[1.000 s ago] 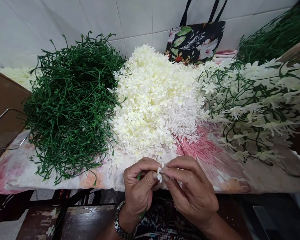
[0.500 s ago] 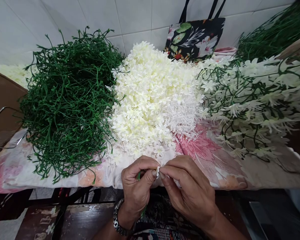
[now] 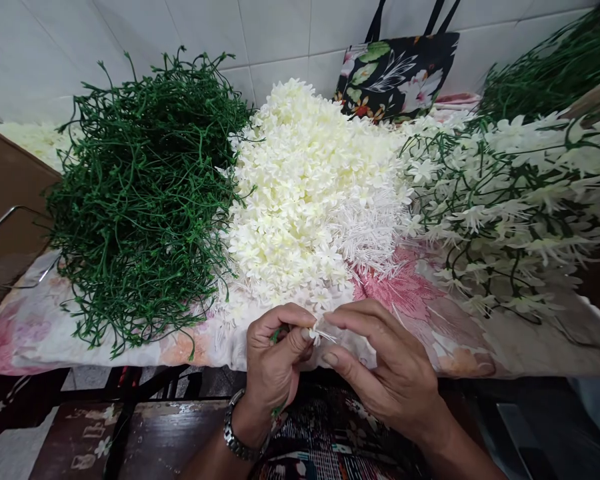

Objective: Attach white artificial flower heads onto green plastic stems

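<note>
My left hand (image 3: 277, 353), with a metal watch (image 3: 239, 430) on its wrist, pinches a small white artificial flower (image 3: 319, 331) between thumb and forefinger. Thin white stamens stick out of the flower to the right. Bits of a green stem (image 3: 276, 335) show among the left fingers; most of it is hidden by the hand. Close by on the right, my right hand (image 3: 387, 363) has its thumb and forefinger apart around the stamen tips, with nothing seen in its grip. Just beyond the hands lies a heap of white flower heads (image 3: 295, 193).
Green plastic stems (image 3: 145, 207) are piled at the left. White stamens (image 3: 370, 233) lie right of the flower heads. Finished-looking flower sprays (image 3: 510, 213) spread at the right. A black floral bag (image 3: 397, 77) leans on the tiled wall. A brown box (image 3: 13, 200) stands far left.
My right thumb and forefinger have parted and drawn back from the flower. White stamens now show sticking out of it, while my left hand keeps its pinch.
</note>
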The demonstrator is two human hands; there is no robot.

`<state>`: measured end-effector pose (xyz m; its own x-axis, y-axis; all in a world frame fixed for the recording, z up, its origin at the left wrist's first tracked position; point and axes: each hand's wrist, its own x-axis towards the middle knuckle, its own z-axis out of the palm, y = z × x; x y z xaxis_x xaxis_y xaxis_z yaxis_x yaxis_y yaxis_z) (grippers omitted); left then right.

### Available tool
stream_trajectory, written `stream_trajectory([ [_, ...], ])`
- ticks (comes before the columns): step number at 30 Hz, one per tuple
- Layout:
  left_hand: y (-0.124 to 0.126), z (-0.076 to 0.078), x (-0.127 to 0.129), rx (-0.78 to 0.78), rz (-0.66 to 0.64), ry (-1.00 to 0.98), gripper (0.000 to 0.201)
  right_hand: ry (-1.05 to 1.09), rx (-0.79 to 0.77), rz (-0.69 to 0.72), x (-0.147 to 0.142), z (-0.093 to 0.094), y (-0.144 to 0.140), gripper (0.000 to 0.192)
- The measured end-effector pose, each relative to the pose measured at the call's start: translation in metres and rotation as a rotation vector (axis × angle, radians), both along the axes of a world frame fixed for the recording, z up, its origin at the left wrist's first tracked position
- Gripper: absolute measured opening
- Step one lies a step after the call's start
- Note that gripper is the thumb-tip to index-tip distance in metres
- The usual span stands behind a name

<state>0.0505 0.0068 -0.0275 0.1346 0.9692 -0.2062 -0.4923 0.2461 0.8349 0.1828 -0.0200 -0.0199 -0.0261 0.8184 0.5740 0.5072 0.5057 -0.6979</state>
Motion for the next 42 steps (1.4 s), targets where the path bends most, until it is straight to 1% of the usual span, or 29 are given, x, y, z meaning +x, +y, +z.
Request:
stream_trajectory([
  [2, -0.001, 0.000, 0.001, 0.028, 0.012, 0.030, 0.015, -0.022, -0.002, -0.012, 0.000, 0.000, 0.001, 0.032],
  [3, -0.002, -0.001, 0.001, 0.052, 0.018, 0.055, 0.015, -0.029, -0.008, -0.001, 0.000, -0.001, 0.001, 0.033],
  [5, -0.005, -0.003, 0.001, 0.067, 0.016, 0.098, 0.016, -0.021, -0.016, 0.026, -0.002, -0.003, 0.001, 0.026],
  [7, -0.007, -0.005, 0.000, 0.033, -0.007, 0.126, 0.019, -0.007, -0.013, 0.026, -0.002, -0.005, 0.001, 0.019],
  [10, -0.008, -0.006, -0.002, 0.008, -0.050, 0.199, 0.017, 0.019, -0.031, 0.007, -0.002, -0.005, 0.000, 0.015],
  [14, -0.006, 0.003, -0.004, 0.092, -0.132, 0.386, 0.007, 0.101, -0.113, -0.002, 0.003, 0.001, -0.002, 0.009],
  [17, -0.004, 0.010, -0.003, 0.141, -0.210, 0.543, 0.005, 0.151, -0.130, 0.050, 0.006, 0.011, -0.004, 0.008],
  [19, -0.004, 0.013, -0.002, 0.216, -0.262, 0.619, 0.007, 0.122, -0.117, 0.128, 0.006, 0.016, -0.005, 0.009],
  [21, -0.006, 0.014, -0.001, 0.307, -0.305, 0.677, 0.011, 0.041, -0.084, 0.188, 0.005, 0.018, -0.004, 0.012],
  [23, -0.008, 0.014, 0.000, 0.361, -0.336, 0.718, 0.013, -0.021, -0.037, 0.165, 0.004, 0.016, -0.002, 0.014],
  [26, -0.012, 0.013, 0.001, 0.343, -0.364, 0.683, 0.015, -0.006, 0.011, 0.058, 0.005, 0.008, -0.001, 0.016],
  [28, -0.012, 0.013, 0.002, 0.337, -0.358, 0.641, 0.018, 0.037, 0.004, 0.027, 0.006, 0.004, -0.001, 0.016],
  [31, -0.013, 0.013, 0.003, 0.313, -0.316, 0.559, 0.022, 0.104, -0.056, 0.021, 0.009, 0.002, -0.003, 0.011],
  [37, -0.013, 0.006, 0.003, 0.127, -0.308, 0.251, 0.025, 0.283, -0.153, -0.003, 0.015, 0.005, -0.007, 0.008],
  [39, -0.013, 0.004, 0.002, 0.087, -0.292, 0.202, 0.026, 0.291, -0.172, 0.011, 0.016, 0.006, -0.007, 0.009],
  [42, -0.013, 0.002, 0.002, 0.069, -0.262, 0.207, 0.027, 0.282, -0.192, 0.047, 0.015, 0.006, -0.006, 0.010],
])
